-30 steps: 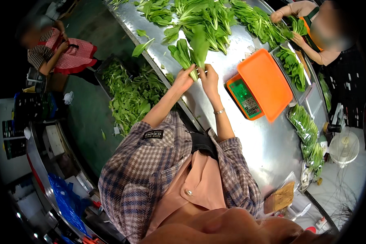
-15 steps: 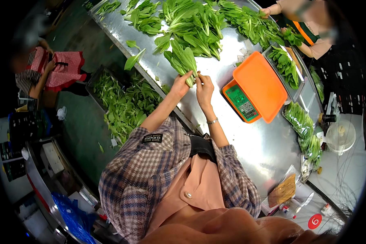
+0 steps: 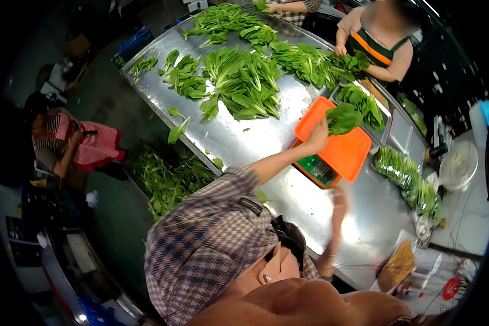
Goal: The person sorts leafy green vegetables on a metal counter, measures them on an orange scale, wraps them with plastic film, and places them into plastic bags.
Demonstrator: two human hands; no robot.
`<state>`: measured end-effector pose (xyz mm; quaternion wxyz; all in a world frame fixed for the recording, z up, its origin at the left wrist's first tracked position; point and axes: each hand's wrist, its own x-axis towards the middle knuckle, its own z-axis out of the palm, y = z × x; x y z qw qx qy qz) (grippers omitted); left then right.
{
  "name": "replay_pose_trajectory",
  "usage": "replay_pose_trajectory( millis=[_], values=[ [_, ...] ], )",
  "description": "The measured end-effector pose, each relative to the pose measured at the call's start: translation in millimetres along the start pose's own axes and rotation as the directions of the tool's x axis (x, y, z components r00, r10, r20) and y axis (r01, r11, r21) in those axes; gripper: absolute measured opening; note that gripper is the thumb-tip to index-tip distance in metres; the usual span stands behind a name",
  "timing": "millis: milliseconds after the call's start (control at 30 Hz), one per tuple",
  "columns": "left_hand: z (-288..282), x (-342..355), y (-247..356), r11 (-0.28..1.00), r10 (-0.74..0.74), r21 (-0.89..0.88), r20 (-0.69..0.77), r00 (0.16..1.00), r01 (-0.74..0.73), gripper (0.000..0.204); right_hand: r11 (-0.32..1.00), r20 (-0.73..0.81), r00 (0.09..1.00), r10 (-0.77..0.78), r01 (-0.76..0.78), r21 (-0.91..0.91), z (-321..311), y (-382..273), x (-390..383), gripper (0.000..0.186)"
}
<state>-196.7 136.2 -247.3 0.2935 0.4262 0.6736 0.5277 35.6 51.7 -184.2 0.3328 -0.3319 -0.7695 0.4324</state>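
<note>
Over the orange tray of a digital scale (image 3: 350, 155), my left hand (image 3: 319, 136) is closed round the stem end of a small bunch of leafy greens (image 3: 343, 119). The leaves point right, and I cannot tell whether they touch the tray. Part of the scale's green keypad and display panel (image 3: 316, 169) shows below my left wrist. Smeared by motion, my right hand (image 3: 339, 201) is near the scale's lower corner, its fingers not readable. A big pile of loose leafy greens (image 3: 242, 81) lies on the metal table (image 3: 290, 204) left of the scale.
Behind the scale stands a grey tray with greens (image 3: 361, 103). Bagged greens (image 3: 396, 165) lie along the right edge. A co-worker in a green and orange apron (image 3: 372, 49) handles greens across the table. A crate of greens (image 3: 168, 174) sits on the floor at left.
My left hand has carried the bunch right, from beside the pile to above the scale. My right hand has left the bunch and moved down and right. The view has shifted.
</note>
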Motion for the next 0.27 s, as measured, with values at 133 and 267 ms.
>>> replay_pose_trajectory(
  millis=[133, 267],
  values=[
    [30.3, -23.3, 46.1, 0.818, -0.065, 0.573, 0.193, 0.979, -0.059, 0.077, 0.797, -0.526, 0.605, -0.598, 0.516, -0.314, -141.1, -120.5, 30.5, 0.040],
    [-44.4, -85.7, -13.7, 0.862, 0.371, 0.335, 0.097, 0.924, -0.381, 0.074, 0.562, -0.381, 0.443, -0.811, 0.771, -0.300, -175.6, -193.6, 29.6, 0.059]
  ],
)
